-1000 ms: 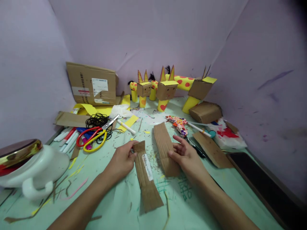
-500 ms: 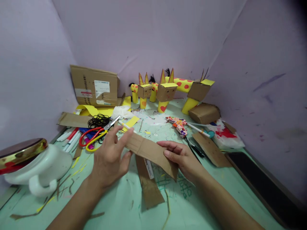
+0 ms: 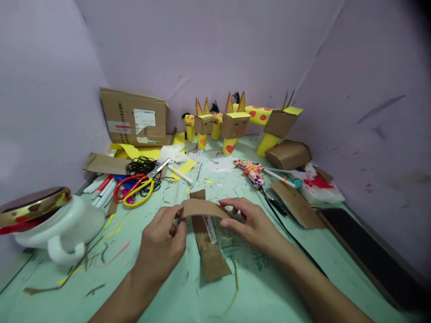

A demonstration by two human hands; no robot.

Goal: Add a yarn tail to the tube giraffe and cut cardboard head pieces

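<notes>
A cardboard strip (image 3: 204,208) is bowed upward between my two hands, just above the table. My left hand (image 3: 164,240) pinches its left end between thumb and fingers. At the other end, my right hand (image 3: 247,222) has its thumb and fingertips closed on the strip's edge. Beneath it, a second cardboard strip (image 3: 212,258) with a white label lies on the green table cover, partly hidden by the bowed one. Red-and-yellow scissors (image 3: 138,190) lie beyond my left hand. A flowered glue gun (image 3: 251,171) rests beyond my right hand.
Yellow spotted cardboard animals (image 3: 235,125) stand at the back beside a cardboard box (image 3: 134,119). A white mug (image 3: 72,226) with a gold-rimmed object on top is at left. Right, a phone-like black slab (image 3: 363,255) lies near a cardboard piece (image 3: 298,206). Markers (image 3: 104,190) and black cord (image 3: 139,167) sit left.
The upper strip has gone from nearly flat and slanted to level and arched. My left hand has closed on its end, and both hands have drawn nearer each other.
</notes>
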